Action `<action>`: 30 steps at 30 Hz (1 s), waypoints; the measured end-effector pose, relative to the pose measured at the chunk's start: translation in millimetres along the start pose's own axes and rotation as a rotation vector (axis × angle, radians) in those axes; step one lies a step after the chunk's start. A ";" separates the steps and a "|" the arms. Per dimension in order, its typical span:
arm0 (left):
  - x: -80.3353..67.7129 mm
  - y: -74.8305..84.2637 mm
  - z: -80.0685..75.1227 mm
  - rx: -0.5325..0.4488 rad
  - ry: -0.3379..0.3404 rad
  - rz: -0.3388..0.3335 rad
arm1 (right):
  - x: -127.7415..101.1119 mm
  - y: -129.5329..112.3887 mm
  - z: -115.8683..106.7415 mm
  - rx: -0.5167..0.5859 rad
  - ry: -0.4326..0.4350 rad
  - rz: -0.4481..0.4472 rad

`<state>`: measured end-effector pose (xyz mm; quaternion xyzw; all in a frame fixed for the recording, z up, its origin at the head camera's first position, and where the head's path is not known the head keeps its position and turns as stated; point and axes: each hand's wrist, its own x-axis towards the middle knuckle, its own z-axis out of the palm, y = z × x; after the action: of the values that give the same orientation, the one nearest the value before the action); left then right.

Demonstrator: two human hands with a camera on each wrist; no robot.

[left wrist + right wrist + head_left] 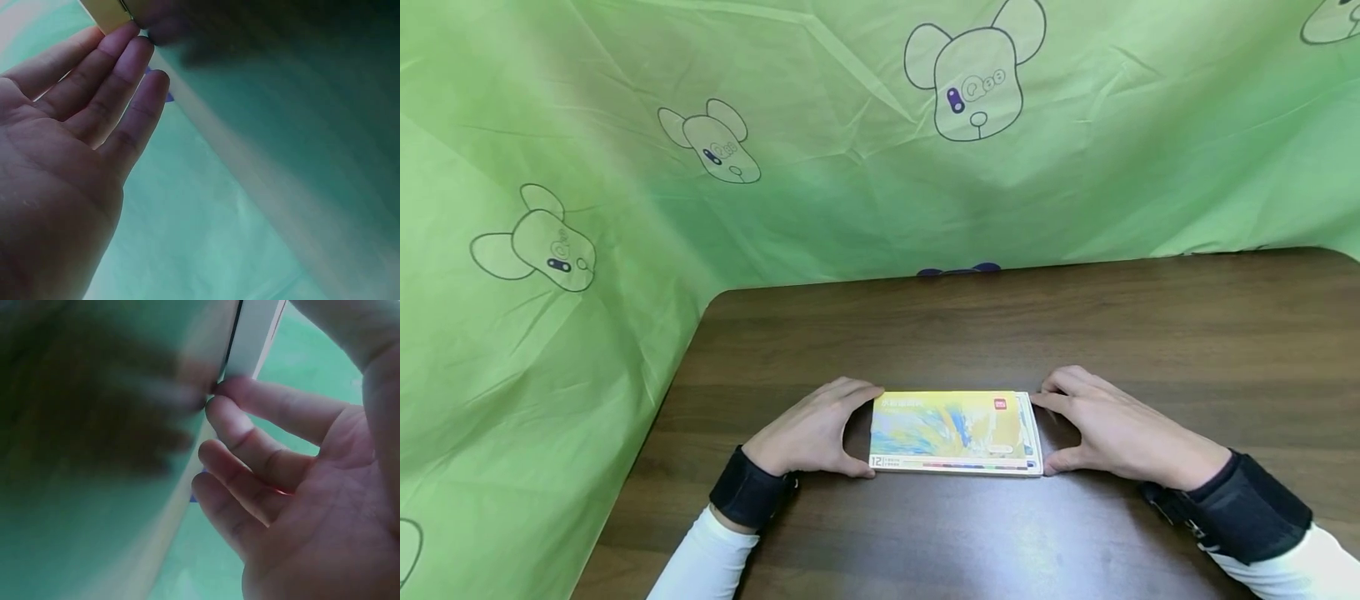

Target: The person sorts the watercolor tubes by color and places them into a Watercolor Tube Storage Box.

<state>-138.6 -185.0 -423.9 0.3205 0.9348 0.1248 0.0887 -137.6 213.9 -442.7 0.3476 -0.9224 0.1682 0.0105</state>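
A flat rectangular box (pixel 955 433) lies on the table, its lid printed in yellow and blue with a "12" and a row of colour marks along the near edge. At its left end my left hand (pixel 820 429) has thumb and fingertips at the two corners. My right hand (pixel 1108 425) stands at the right end in the same way, thumb near, fingers far. In the left wrist view, long fingers (pixel 119 87) touch a yellow corner of the box (pixel 106 14). Slightly bent fingers (pixel 262 450) meet the pale box edge (pixel 253 344) in the right wrist view.
The dark wood table (pixel 1000 333) has a glossy surface that reflects the hands. A green curtain (pixel 820 208) with printed animal heads hangs behind it and along its left side. Black bands (pixel 752 490) wrap both wrists over white sleeves (pixel 703 558).
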 end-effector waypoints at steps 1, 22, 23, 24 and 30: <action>0.0 0.1 -0.1 0.001 0.001 0.001 | 0.3 -0.8 0.3 0.000 0.002 -0.005; 3.3 5.9 -2.2 0.046 -0.015 0.017 | 4.9 -10.3 5.4 -0.034 0.046 -0.095; 3.6 5.9 -2.4 0.051 -0.016 0.019 | 5.1 -10.4 5.4 -0.042 0.047 -0.100; 3.8 5.9 -2.6 0.056 -0.015 0.020 | 5.3 -10.5 5.4 -0.049 0.047 -0.105; 3.1 6.4 -1.7 0.052 -0.019 0.008 | 5.1 -10.7 7.3 -0.058 0.037 -0.097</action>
<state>-137.8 -178.5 -420.7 0.3276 0.9355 0.0979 0.0887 -133.8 200.8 -445.7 0.3884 -0.9085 0.1471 0.0460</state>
